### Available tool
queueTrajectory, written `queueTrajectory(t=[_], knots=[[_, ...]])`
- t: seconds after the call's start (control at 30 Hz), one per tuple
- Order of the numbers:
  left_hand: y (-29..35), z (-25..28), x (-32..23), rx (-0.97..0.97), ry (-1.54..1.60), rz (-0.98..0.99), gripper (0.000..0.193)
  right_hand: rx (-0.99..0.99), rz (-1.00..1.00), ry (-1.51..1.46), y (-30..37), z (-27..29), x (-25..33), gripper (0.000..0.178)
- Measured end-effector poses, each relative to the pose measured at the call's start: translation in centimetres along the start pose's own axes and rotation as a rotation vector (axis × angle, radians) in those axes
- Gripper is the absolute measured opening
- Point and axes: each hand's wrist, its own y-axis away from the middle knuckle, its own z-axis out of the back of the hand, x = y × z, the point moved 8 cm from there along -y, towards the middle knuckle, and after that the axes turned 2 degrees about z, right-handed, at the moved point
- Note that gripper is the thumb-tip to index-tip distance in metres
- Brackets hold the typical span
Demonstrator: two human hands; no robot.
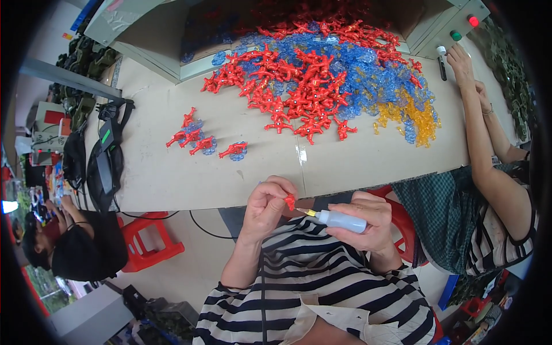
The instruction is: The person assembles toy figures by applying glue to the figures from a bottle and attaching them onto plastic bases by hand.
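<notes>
Pinched in the fingers of my left hand is a small red plastic figure. My right hand wraps round a whitish squeeze bottle with a yellow collar and a fine tip. The bottle lies nearly level, its tip pointing left at the red figure; whether it touches I cannot tell. Both hands are just off the table's near edge, above my lap. On the table to the left lie several red figures joined to clear blue pieces, one of them set apart from the others.
A large heap of red figures, clear blue pieces and yellow pieces spreads before a metal booth. A co-worker's arms rest at the right by a black marker. Left are a black fan-like device and a red stool.
</notes>
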Motion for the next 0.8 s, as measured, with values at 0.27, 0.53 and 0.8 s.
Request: queueTrajectory(t=[0.27,0.53,0.8], knots=[[0.7,-0.8,1.4,-0.09,0.063,0.234,0.021,-0.283,-0.145,-0.103,-0.6,1.5,-5.4,0.032],[1.0,-0.8,1.8,-0.179,0.141,0.256,0.027,-0.351,-0.219,-0.042,-2.2,-0.6,-7.3,0.029],[0.9,-0.9,1.9,-0.189,0.156,0.289,0.028,-0.4,-0.182,0.202,-3.2,5.1,-7.9,0.021]])
